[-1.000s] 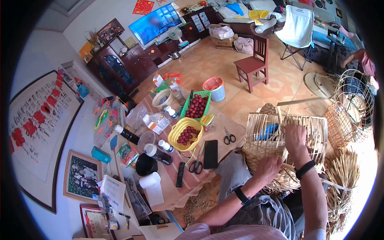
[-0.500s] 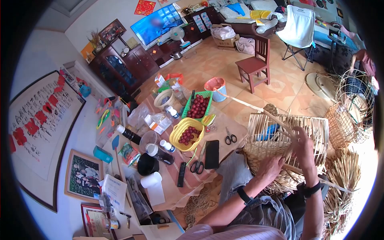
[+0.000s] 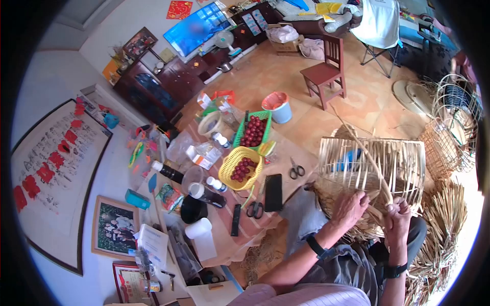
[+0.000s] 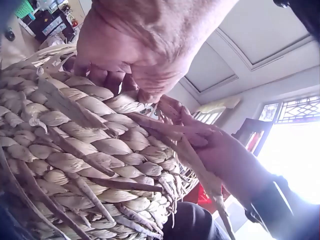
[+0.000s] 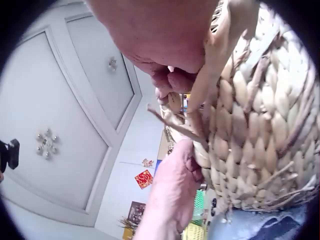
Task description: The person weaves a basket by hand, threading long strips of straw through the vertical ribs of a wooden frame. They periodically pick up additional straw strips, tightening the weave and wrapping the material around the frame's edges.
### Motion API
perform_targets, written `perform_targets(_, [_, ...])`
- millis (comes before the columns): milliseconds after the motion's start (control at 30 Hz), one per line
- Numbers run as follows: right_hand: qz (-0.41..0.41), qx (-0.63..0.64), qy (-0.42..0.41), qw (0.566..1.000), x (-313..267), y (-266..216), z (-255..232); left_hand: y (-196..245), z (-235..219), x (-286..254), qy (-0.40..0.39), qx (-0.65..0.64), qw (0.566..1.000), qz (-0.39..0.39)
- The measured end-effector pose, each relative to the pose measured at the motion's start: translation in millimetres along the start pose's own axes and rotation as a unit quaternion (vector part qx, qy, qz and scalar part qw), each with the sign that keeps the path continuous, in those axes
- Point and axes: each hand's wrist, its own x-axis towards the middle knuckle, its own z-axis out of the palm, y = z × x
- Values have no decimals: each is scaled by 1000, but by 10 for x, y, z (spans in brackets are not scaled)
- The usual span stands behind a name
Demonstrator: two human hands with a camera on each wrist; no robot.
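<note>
A half-woven straw basket [image 3: 408,163] with upright stakes lies on my lap. My left hand [image 3: 349,206] rests on its woven lower band, fingers curled into the weave [image 4: 75,150]. Just to the right, my right hand [image 3: 398,217] grips a long straw strand [image 3: 368,155] that arcs up over the stakes. In the left wrist view the left hand [image 4: 145,45] presses on the plaited rows while the right hand [image 4: 215,145] pinches the strand. In the right wrist view the right hand [image 5: 165,40] holds the strand [image 5: 215,65] against the basket [image 5: 260,125].
To the left, a cloth-covered table [image 3: 301,153] holds a yellow basket of red fruit [image 3: 240,168], a green basket [image 3: 252,131], scissors [image 3: 295,171], a phone [image 3: 273,193] and bottles. Wire basket frames [image 3: 449,122] and straw bundles [image 3: 444,219] crowd the right. A red chair [image 3: 324,71] stands beyond.
My right hand has come down from the basket's upper stakes to its woven band, drawing the long strand with it. The left hand stayed on the weave.
</note>
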Motion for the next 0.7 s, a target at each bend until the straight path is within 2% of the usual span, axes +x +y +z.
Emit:
perform_targets(33, [2,-5,-3,1000,-83,-47,22,-10,63,-11,13,-27,1000,9])
perform_targets(67, [42,-52,20,998,-99,-78,-20,130,-52,-11,-13,-27,999,-40])
perform_targets(133, [47,-99,49,993,-168,-154,46,77,-11,-16,-12,-6,1000,-5])
perform_targets(200, [52,-71,2,996,-154,-267,48,34,63,-22,10,-20,1000,10])
perform_targets(233, [64,-56,19,996,-228,-378,158,4,88,-29,12,24,1000,16])
perform_targets(267, [57,-95,16,994,-301,-383,40,-45,129,-14,38,37,997,57])
perform_targets(333, [72,-148,35,986,-491,-260,-170,-47,93,-18,29,17,995,89])
perform_targets(367, [81,-109,24,990,-612,-267,-253,-93,75,-26,29,-6,993,114])
perform_targets(400, [86,-99,27,991,-615,-258,-305,-53,-50,-44,-88,-71,993,17])
perform_targets(433, [93,-86,33,991,-629,-242,-334,-41,-163,-25,-162,-85,983,-32])
perform_targets(500, [64,-56,21,996,-510,-345,-344,-85,-224,-37,-90,-133,986,43])
perform_targets(567, [29,-37,-23,999,-262,-474,-394,-130,-193,-45,-86,-140,986,40])
perform_targets(633, [12,-24,-12,1000,14,-639,-168,-142,-183,-84,-84,-133,987,29])
perform_targets(700, [8,45,-28,999,278,-601,-66,-80,-187,-97,-81,-131,988,4])
